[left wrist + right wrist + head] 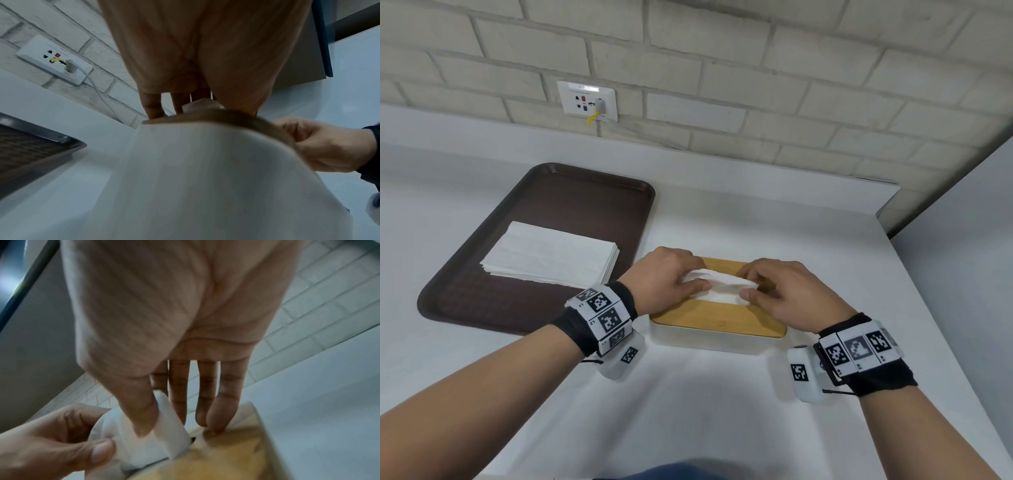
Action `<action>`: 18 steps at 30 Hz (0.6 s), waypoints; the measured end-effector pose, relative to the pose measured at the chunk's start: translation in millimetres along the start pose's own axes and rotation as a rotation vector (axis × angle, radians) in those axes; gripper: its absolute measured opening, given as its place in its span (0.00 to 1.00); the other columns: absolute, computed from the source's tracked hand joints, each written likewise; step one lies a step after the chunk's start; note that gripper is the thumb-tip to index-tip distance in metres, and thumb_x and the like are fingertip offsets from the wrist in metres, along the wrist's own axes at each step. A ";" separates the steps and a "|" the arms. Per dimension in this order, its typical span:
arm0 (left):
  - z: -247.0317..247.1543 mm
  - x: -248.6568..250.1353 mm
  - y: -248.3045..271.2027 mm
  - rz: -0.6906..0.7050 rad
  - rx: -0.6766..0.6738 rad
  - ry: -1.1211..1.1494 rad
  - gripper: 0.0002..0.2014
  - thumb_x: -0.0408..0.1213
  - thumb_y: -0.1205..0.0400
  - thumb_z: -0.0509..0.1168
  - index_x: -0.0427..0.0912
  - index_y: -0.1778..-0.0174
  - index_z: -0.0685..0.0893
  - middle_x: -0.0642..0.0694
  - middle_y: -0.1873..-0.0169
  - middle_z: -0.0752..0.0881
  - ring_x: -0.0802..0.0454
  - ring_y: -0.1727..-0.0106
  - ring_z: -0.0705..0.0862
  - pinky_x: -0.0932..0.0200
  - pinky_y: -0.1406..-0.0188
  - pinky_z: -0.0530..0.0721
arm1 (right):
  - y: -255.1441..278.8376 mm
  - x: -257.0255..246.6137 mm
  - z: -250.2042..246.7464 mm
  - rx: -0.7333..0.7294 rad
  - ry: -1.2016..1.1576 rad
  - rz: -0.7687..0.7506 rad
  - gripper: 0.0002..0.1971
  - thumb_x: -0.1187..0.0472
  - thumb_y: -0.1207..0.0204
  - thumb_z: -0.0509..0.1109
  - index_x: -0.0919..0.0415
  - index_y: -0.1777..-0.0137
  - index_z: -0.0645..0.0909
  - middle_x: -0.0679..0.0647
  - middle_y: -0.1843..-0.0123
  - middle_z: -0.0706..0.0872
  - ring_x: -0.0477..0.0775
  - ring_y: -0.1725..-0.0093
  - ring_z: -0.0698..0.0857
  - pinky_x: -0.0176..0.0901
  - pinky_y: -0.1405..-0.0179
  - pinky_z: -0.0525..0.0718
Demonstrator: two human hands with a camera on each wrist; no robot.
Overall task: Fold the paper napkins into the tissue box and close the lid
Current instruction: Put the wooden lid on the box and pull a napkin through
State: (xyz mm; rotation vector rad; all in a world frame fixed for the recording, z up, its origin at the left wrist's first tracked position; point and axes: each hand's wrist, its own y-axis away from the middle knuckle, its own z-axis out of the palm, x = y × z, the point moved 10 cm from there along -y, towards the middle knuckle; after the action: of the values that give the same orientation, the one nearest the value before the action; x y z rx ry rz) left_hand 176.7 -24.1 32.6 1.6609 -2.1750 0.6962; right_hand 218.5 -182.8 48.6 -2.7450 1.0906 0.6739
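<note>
One tissue box [717, 337] with a wooden lid [709, 315] sits under both hands; the left hand [666, 277] and right hand [787, 294] each pinch one white napkin [722, 289] at the lid's slot. Left of them, one napkin stack [551, 255] lies on one brown tray [482, 301], on the white counter [722, 411] before a brick wall [756, 68].

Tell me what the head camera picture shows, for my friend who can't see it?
Two hands, left hand and right hand, pinch a white napkin atop a wooden-lidded tissue box. A napkin stack sits on a brown tray to the left.
</note>
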 end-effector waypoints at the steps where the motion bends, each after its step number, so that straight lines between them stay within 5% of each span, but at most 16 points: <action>1: -0.6 -0.2 -0.2 0.000 0.004 0.001 0.13 0.49 0.13 0.70 0.43 0.43 0.91 0.47 0.55 0.90 0.54 0.58 0.78 0.57 0.55 0.72 | 1.0 0.3 -1.1 0.007 -0.022 0.005 0.10 0.49 0.19 0.74 0.41 0.58 0.74 0.42 0.47 0.89 0.43 0.54 0.83 0.45 0.50 0.83; 5: -1.9 -0.1 -0.8 0.005 0.004 0.011 0.12 0.48 0.13 0.70 0.43 0.44 0.91 0.49 0.57 0.87 0.54 0.59 0.77 0.58 0.56 0.71 | 5.2 6.4 1.4 -0.035 -0.009 0.025 0.09 0.51 0.23 0.77 0.45 0.47 0.81 0.39 0.53 0.82 0.41 0.52 0.81 0.41 0.51 0.80; 7: -2.7 -1.5 -0.3 0.001 0.008 0.041 0.12 0.49 0.14 0.71 0.45 0.43 0.91 0.51 0.56 0.84 0.53 0.58 0.80 0.57 0.55 0.76 | 5.4 10.8 1.1 -0.013 0.049 0.014 0.05 0.52 0.21 0.75 0.50 0.50 0.83 0.41 0.55 0.78 0.39 0.54 0.79 0.43 0.52 0.78; 10: -1.4 -3.0 0.3 -0.006 -0.012 0.048 0.14 0.50 0.15 0.73 0.45 0.42 0.91 0.50 0.54 0.85 0.51 0.56 0.82 0.54 0.53 0.81 | 8.6 17.2 -2.4 0.050 0.061 0.035 0.12 0.46 0.19 0.73 0.53 0.58 0.81 0.43 0.55 0.78 0.40 0.57 0.79 0.46 0.55 0.80; 15: 7.1 0.6 -1.5 -0.006 -0.096 -0.064 0.16 0.53 0.13 0.68 0.44 0.44 0.91 0.47 0.55 0.90 0.45 0.51 0.83 0.52 0.51 0.78 | 14.7 11.8 6.9 0.050 0.030 0.067 0.16 0.40 0.25 0.76 0.43 0.42 0.79 0.32 0.49 0.81 0.39 0.44 0.76 0.45 0.46 0.80; 18: 13.2 0.9 -1.1 -0.037 -0.147 -0.097 0.25 0.59 0.15 0.59 0.43 0.51 0.92 0.48 0.62 0.86 0.45 0.53 0.81 0.49 0.53 0.79 | 14.9 9.8 11.3 0.122 0.072 0.065 0.13 0.42 0.21 0.74 0.48 0.43 0.85 0.34 0.50 0.77 0.41 0.44 0.73 0.48 0.48 0.82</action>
State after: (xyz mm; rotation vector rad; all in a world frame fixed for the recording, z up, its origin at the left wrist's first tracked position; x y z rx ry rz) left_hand 178.0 -32.3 22.3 1.6862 -2.1969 0.4423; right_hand 210.6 -197.0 35.1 -2.6592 1.1989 0.5015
